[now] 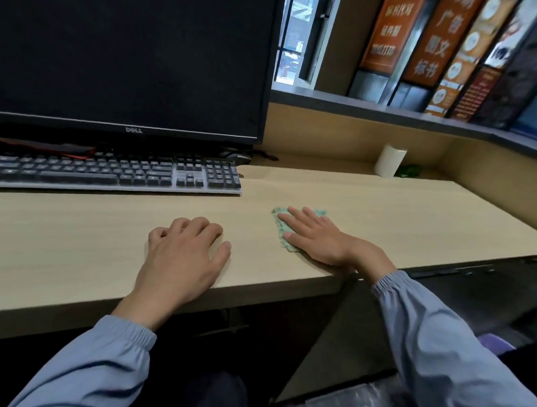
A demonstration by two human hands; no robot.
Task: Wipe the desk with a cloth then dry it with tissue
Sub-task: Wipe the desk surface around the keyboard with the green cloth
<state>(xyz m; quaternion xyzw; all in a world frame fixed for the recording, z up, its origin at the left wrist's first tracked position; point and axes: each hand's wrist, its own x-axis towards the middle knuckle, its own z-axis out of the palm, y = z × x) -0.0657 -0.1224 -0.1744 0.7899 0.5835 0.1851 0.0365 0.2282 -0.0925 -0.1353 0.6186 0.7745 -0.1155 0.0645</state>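
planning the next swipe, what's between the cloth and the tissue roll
Only bare desk lies between cloth and tissue roll, seen in the head view; the right hand presses the cloth.

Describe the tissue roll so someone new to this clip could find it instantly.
Start at the Dell monitor on the wooden desk and follow the desk's back wall rightward. The tissue roll stands upright there, beyond the right hand pressing the green cloth. It is the only white cylinder, beside a small dark-green object.

Keyboard [114,173] before monitor [129,58]; cloth [283,231] right.
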